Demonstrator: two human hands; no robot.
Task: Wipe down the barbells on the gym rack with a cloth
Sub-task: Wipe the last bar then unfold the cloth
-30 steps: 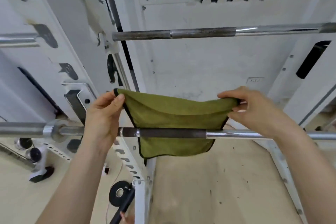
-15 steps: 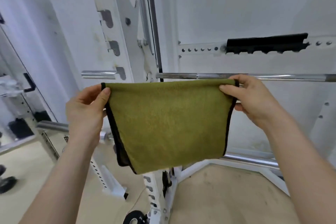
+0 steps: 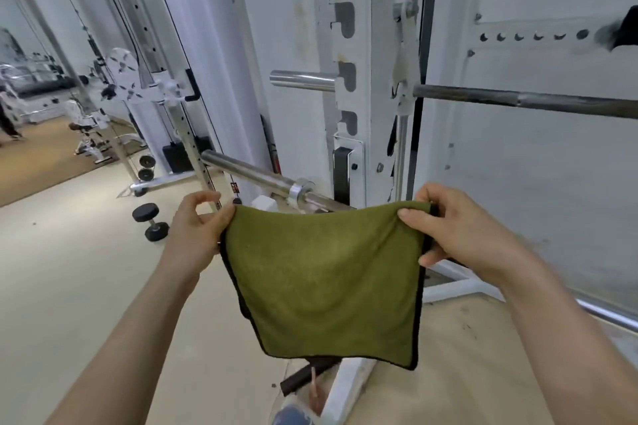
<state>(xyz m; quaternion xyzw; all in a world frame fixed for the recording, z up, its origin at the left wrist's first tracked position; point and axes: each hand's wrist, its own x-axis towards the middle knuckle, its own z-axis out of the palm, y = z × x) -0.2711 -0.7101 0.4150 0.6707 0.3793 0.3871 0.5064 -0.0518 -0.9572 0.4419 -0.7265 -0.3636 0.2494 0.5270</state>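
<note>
An olive green cloth [image 3: 328, 279] with a black hem hangs flat in front of me, held by its two top corners. My left hand [image 3: 196, 228] pinches the left corner and my right hand [image 3: 459, 231] pinches the right one. Behind the cloth's top edge runs the lower barbell [image 3: 255, 176], its chrome sleeve pointing left and away; the cloth hides the rest of its shaft. The upper barbell [image 3: 524, 101] crosses the right side at rack height, dark and dull, well above the cloth. The cloth touches neither bar.
The white rack upright [image 3: 348, 86] with hook slots stands straight ahead. A black dumbbell [image 3: 151, 221] lies on the pale floor at left. A cable machine [image 3: 162, 90] stands further left. A white base rail [image 3: 459, 286] and a dark roller [image 3: 303, 376] lie low near my feet.
My view has swung left and down, so the upper barbell now sits high at the right. The cloth has come off the lower bar and dropped lower, still stretched between both hands.
</note>
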